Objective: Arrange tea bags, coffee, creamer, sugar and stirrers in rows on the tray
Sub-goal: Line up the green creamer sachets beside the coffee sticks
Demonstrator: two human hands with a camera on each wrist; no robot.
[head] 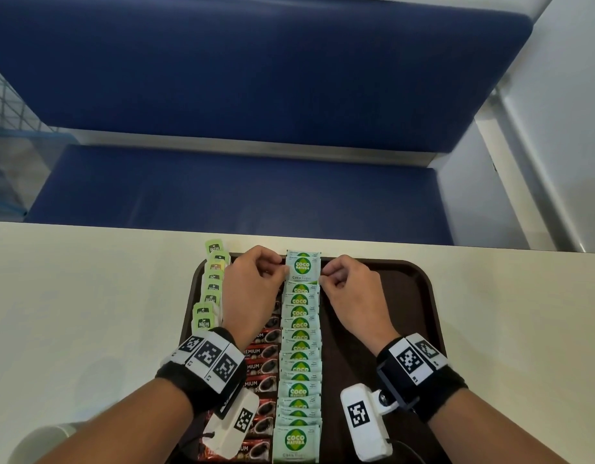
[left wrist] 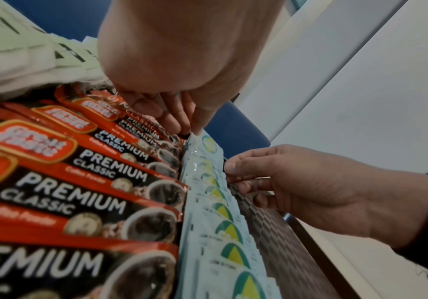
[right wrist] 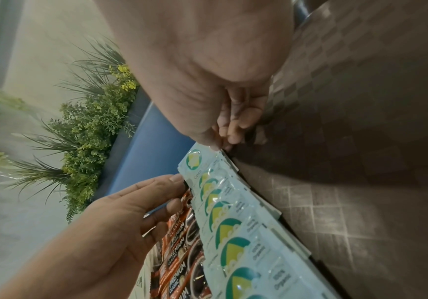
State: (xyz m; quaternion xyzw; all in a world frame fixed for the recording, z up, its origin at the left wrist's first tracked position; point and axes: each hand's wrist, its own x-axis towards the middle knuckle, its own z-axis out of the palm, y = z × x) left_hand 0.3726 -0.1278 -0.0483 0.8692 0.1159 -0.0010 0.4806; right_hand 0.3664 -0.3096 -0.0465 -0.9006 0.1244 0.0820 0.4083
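A dark brown plastic tray (head: 406, 296) with rounded corners and a fine checkered texture sits at lower centre of the head view on a cream table (head: 88, 296). Down its middle runs an overlapping row of glossy pale green sugar sachets (head: 300, 363); left of it lie red-and-black foil coffee sachets (head: 262, 363), then lime-tagged tea bags (head: 211, 286) at the tray's left edge. The left hand (head: 252, 286) and right hand (head: 348, 289), fingers curled, each pinch a side edge of the topmost sugar sachet (head: 302, 266).
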